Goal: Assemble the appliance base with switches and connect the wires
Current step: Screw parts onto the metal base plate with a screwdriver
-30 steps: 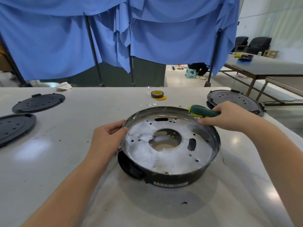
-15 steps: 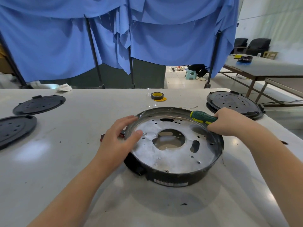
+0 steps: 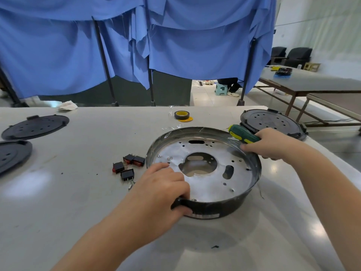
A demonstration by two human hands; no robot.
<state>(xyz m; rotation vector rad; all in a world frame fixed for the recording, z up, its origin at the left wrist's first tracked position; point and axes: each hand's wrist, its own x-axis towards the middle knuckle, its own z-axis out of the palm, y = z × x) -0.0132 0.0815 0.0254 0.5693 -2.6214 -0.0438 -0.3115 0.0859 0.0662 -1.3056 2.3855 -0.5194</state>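
A round black appliance base [image 3: 250,184] with a perforated silver metal plate inside lies on the white table. My left hand [image 3: 164,190] grips its near-left rim, fingers curled over the edge. My right hand [image 3: 267,143] holds a green and yellow screwdriver [image 3: 242,133] and rests on the far-right rim. Three black and red rocker switches [image 3: 128,165] lie on the table just left of the base, with a small screw near them.
A roll of yellow tape [image 3: 181,115] sits behind the base. One black perforated cover [image 3: 271,124] lies at the right edge, two more black covers [image 3: 35,126] at the left. Blue curtains hang behind the table.
My left hand slid from the left rim to the near-left rim. The base shifted right, uncovering the switches beside it. My right hand stayed on the far rim with the screwdriver.
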